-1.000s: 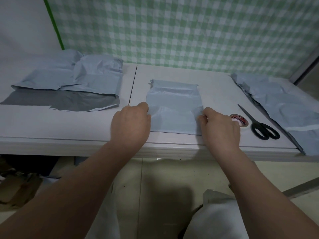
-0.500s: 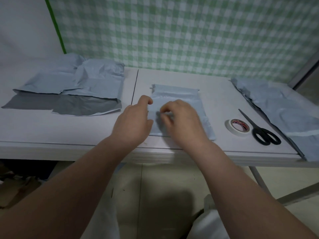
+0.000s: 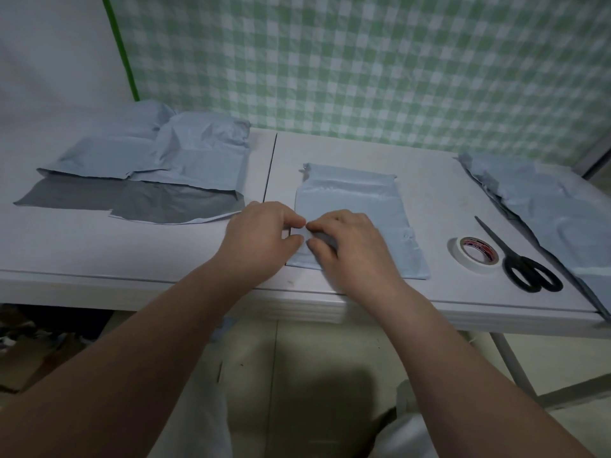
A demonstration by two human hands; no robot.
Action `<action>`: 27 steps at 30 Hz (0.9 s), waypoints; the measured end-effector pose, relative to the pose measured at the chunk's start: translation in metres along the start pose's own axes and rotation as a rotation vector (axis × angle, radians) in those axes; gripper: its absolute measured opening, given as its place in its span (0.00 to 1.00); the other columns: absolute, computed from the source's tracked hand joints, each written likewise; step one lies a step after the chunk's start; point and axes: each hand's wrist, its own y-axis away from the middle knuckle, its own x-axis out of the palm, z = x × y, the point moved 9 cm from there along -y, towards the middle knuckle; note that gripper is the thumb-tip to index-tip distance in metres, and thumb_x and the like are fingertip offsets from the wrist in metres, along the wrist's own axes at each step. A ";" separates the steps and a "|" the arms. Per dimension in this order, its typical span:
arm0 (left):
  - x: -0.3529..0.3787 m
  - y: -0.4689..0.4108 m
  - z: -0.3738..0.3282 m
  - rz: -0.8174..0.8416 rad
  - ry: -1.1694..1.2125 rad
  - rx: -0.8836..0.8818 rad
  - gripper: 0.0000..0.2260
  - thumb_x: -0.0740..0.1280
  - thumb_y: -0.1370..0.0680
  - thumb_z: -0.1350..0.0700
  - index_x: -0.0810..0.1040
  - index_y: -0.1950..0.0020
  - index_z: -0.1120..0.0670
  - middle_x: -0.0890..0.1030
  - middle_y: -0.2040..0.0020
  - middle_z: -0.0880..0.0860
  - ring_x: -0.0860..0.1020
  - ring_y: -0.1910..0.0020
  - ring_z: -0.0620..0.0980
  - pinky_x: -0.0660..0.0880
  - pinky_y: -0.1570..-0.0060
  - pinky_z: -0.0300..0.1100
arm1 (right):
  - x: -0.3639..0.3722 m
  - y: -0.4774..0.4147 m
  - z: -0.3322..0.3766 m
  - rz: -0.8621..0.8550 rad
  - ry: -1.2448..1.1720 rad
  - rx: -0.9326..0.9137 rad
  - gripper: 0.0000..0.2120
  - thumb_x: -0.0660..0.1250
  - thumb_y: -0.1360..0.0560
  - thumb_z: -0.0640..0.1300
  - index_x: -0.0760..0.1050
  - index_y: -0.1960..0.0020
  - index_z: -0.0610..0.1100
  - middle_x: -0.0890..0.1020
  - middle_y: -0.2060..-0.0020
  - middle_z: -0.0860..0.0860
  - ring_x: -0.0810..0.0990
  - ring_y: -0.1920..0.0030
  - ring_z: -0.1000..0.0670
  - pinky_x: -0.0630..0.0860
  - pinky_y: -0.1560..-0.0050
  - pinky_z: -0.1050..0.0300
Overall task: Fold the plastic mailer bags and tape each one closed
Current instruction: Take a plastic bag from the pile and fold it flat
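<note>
A folded light-blue mailer bag (image 3: 357,200) lies flat in the middle of the white table (image 3: 132,252). My left hand (image 3: 258,239) pinches the bag's left edge between thumb and fingers. My right hand (image 3: 350,249) sits beside it with curled fingers gripping the same left edge, a dark inner layer showing under them. A roll of white tape (image 3: 474,254) lies to the right of the bag, with black scissors (image 3: 525,266) next to it.
Two mailer bags (image 3: 148,166) with dark grey flaps lie at the table's left. A pile of flat blue bags (image 3: 555,213) runs along the right edge. A green checked cloth hangs behind the table. Floor and clutter show below the table's front edge.
My right hand left the bag's right edge and crossed to the left edge, meeting my left hand there. The bag's lower right corner now lies free.
</note>
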 end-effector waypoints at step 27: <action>-0.004 0.029 -0.017 -0.129 -0.202 0.384 0.16 0.58 0.25 0.50 0.83 0.48 0.50 0.84 0.49 0.44 0.74 0.61 0.54 0.75 0.63 0.51 | -0.010 -0.011 -0.003 0.029 0.025 0.057 0.15 0.64 0.24 0.50 0.77 0.40 0.48 0.79 0.43 0.49 0.74 0.42 0.44 0.69 0.40 0.49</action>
